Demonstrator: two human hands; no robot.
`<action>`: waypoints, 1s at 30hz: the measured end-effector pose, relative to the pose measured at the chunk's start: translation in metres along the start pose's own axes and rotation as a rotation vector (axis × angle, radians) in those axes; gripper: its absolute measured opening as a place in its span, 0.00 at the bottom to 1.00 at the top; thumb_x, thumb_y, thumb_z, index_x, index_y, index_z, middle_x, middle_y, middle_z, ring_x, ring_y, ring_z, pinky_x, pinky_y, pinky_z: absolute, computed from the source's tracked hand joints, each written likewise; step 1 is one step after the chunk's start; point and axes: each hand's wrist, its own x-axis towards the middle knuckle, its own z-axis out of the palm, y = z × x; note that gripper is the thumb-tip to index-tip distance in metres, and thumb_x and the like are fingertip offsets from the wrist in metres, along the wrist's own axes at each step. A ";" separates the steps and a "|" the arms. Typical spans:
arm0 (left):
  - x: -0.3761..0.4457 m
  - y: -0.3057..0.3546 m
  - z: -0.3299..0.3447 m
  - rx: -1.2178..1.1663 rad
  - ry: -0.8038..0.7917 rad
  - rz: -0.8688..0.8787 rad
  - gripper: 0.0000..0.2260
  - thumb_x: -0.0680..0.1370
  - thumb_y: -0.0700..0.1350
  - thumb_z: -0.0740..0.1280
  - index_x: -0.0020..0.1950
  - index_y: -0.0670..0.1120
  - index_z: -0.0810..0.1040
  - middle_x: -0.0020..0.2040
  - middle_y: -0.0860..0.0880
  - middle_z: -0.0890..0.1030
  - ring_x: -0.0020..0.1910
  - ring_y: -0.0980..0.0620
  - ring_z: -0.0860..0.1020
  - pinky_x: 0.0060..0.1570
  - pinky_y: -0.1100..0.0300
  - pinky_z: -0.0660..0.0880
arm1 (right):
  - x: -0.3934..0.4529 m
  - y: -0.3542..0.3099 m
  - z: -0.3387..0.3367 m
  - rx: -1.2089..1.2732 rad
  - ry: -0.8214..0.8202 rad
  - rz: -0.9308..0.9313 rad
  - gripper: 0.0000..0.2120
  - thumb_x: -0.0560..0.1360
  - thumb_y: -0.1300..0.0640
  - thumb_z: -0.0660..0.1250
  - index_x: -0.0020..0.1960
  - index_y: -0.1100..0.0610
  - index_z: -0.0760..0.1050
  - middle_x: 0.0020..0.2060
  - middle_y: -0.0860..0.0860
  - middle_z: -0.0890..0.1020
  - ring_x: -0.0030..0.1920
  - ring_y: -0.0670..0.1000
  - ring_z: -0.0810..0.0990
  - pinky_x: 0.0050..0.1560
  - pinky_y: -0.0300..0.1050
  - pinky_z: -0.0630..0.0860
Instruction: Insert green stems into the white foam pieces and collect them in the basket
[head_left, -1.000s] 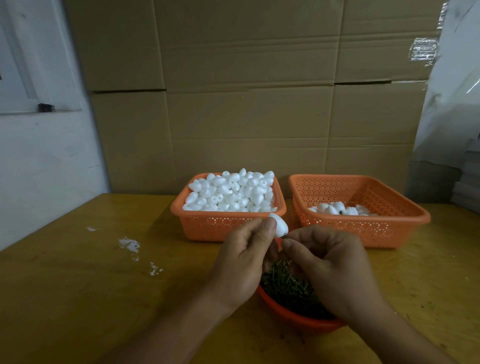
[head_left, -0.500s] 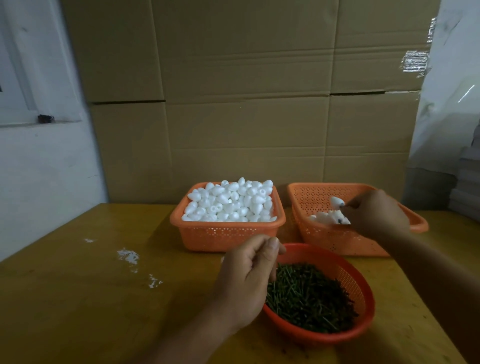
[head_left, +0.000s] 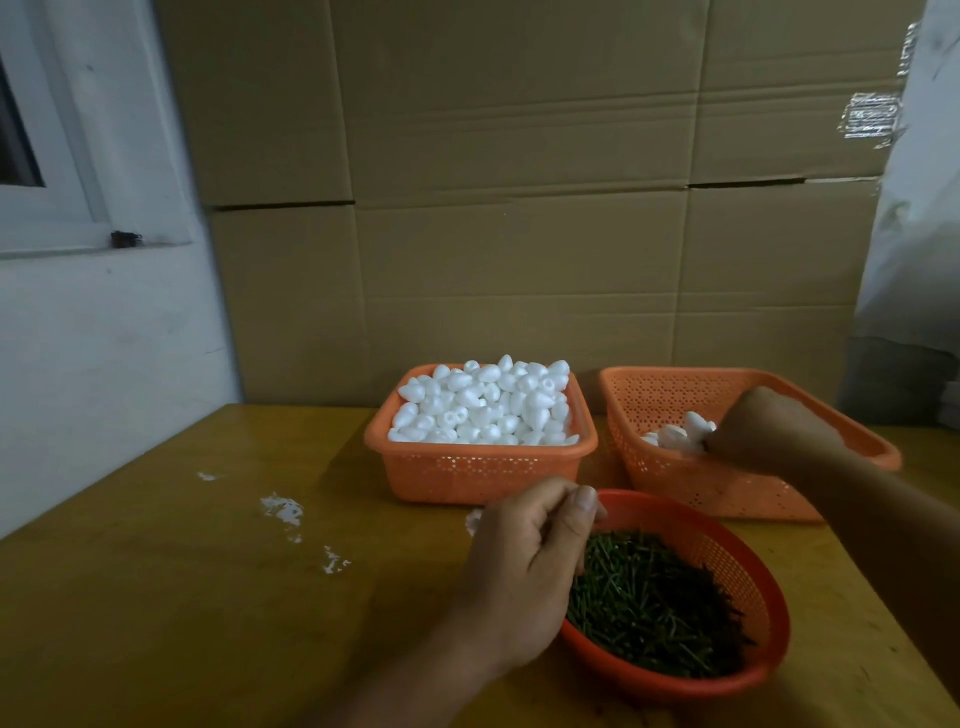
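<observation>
An orange basket (head_left: 478, 470) at the back holds a heap of plain white foam pieces (head_left: 483, 405). To its right, a second orange basket (head_left: 727, 491) holds a few foam pieces (head_left: 675, 436). My right hand (head_left: 769, 431) reaches down into this basket and touches that small pile. Its fingers are hidden, so any hold is unclear. A round orange bowl (head_left: 763, 587) in front is full of green stems (head_left: 654, 608). My left hand (head_left: 524, 571) hovers over the bowl's left rim, fingers loosely curled, thumb near the forefinger, with nothing seen in it.
Everything stands on a yellow wooden table (head_left: 182, 597) with white foam crumbs (head_left: 283, 512) scattered on its left half. Stacked cardboard boxes (head_left: 519, 208) form a wall right behind the baskets. A white wall with a window frame (head_left: 52, 218) is on the left.
Both hands were together over the stem bowl with a foam piece. My right hand then carried it to the right basket and has dropped lower onto the pile. My left hand stayed put.
</observation>
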 end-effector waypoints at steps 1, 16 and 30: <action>0.000 0.000 0.000 0.001 0.000 0.001 0.18 0.80 0.60 0.58 0.46 0.50 0.79 0.29 0.54 0.74 0.31 0.55 0.73 0.33 0.52 0.72 | -0.002 0.000 -0.001 0.006 0.009 -0.002 0.15 0.77 0.45 0.68 0.43 0.57 0.77 0.37 0.54 0.82 0.39 0.54 0.81 0.47 0.53 0.82; 0.004 -0.003 -0.003 0.027 0.043 0.041 0.09 0.79 0.54 0.63 0.42 0.52 0.76 0.30 0.52 0.74 0.30 0.55 0.72 0.32 0.50 0.71 | -0.132 -0.014 -0.007 0.605 0.222 -0.457 0.14 0.78 0.61 0.66 0.54 0.42 0.79 0.29 0.49 0.83 0.24 0.50 0.79 0.20 0.36 0.71; 0.064 -0.017 -0.040 0.354 0.199 -0.110 0.12 0.78 0.46 0.71 0.37 0.50 0.71 0.30 0.56 0.74 0.30 0.60 0.72 0.32 0.68 0.69 | -0.152 -0.009 0.021 0.620 0.168 -0.497 0.08 0.75 0.52 0.68 0.50 0.47 0.84 0.30 0.40 0.82 0.26 0.43 0.79 0.28 0.41 0.73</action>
